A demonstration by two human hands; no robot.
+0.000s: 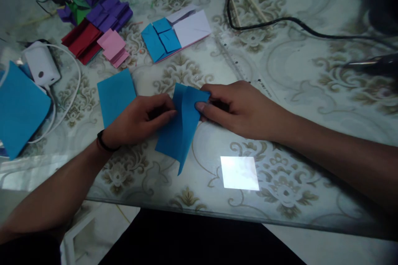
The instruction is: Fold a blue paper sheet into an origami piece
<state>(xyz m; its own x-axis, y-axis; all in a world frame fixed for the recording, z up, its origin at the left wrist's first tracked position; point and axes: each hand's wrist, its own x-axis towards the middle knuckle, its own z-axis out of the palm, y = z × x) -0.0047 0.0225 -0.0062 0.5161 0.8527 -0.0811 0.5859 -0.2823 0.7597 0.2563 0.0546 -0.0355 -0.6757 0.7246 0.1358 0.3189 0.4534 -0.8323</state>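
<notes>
A blue sheet of paper (pixel 182 122) with a lengthwise crease is held between both hands above the table. My left hand (pixel 141 118) pinches its left edge between thumb and fingers. On the other side, my right hand (pixel 234 107) grips the upper right edge, thumb on top and the other fingers partly hidden behind. The paper's right flap stands up a little from the crease. Just beyond my left wrist lies another flat blue sheet (pixel 116 95), partly covered by that hand.
Folded purple paper pieces (pixel 108 12), a red one (pixel 82 41) and a pink one (pixel 114 47) lie at the back left. Near the middle are blue-and-white folded papers (pixel 175 33) and a clear ruler (pixel 239 68). A white device (pixel 42 64) with a cable sits left; a black cable (pixel 289 19) crosses behind.
</notes>
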